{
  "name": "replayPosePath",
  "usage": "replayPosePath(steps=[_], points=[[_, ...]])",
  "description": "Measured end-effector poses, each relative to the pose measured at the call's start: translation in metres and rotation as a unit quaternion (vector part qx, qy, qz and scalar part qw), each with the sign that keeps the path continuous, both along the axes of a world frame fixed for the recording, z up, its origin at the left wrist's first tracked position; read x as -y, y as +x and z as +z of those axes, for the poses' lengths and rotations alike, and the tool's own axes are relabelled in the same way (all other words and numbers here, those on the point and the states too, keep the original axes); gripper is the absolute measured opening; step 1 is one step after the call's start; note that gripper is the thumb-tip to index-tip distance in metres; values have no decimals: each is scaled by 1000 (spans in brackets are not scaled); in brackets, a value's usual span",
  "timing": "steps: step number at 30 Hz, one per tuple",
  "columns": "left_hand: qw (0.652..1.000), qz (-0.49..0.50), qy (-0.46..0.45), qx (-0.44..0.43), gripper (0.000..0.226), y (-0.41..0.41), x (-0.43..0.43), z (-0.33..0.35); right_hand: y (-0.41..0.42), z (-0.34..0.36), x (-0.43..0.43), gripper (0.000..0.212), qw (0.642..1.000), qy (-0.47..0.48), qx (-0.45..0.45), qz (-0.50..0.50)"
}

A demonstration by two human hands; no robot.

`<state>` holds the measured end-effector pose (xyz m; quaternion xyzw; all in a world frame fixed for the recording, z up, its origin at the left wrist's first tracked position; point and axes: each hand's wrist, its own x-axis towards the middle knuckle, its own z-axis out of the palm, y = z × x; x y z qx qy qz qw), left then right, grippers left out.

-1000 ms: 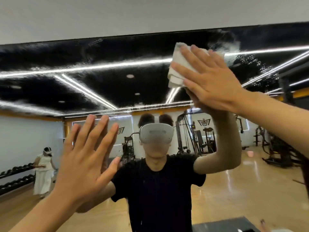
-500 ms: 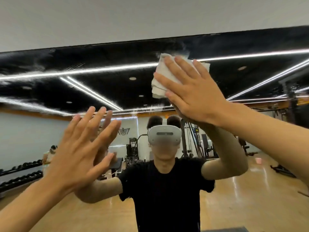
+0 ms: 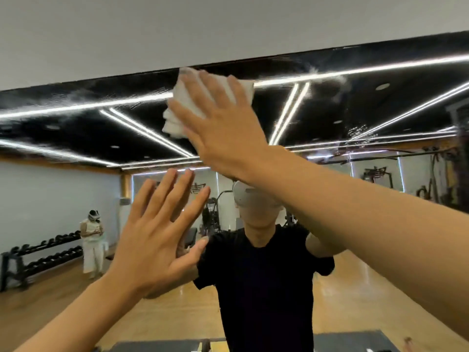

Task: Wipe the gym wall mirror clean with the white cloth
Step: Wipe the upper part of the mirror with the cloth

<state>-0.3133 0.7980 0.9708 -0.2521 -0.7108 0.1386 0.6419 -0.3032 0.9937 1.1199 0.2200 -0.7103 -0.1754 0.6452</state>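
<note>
My right hand [image 3: 228, 133] presses the white cloth [image 3: 175, 120] flat-fingered high on the mirror [image 3: 76, 128]; I'd overlap strokes, left hand [image 3: 157, 240] splayed for support.

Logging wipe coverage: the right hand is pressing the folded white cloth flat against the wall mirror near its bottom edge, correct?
Not the bottom edge. The head view shows the right hand pressing the folded white cloth flat against the wall mirror near its top edge.
</note>
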Motion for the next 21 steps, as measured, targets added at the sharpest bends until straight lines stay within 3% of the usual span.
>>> replayPosePath(steps=[2,4,9,12,14,18,21], points=[[1000,-10,1,-1,79,0,1,-1,-3,-4,-3,59,996,88,11,-7],[1000,-16,-2,-7,78,0,-1,2,1,2,-40,58,995,94,27,-2],[1000,-3,8,0,78,0,-3,1,19,12,-161,61,989,-139,24,-34],[1000,-1,13,-1,78,0,-4,-1,18,17,-134,61,976,-214,11,-33],[1000,-2,13,0,77,0,-4,-1,12,23,-78,62,985,-172,6,-28],[1000,0,9,9,78,1,-2,0,1,19,33,60,1000,1,3,5],[1000,8,5,19,81,1,2,0,3,27,33,58,987,156,32,-23]])
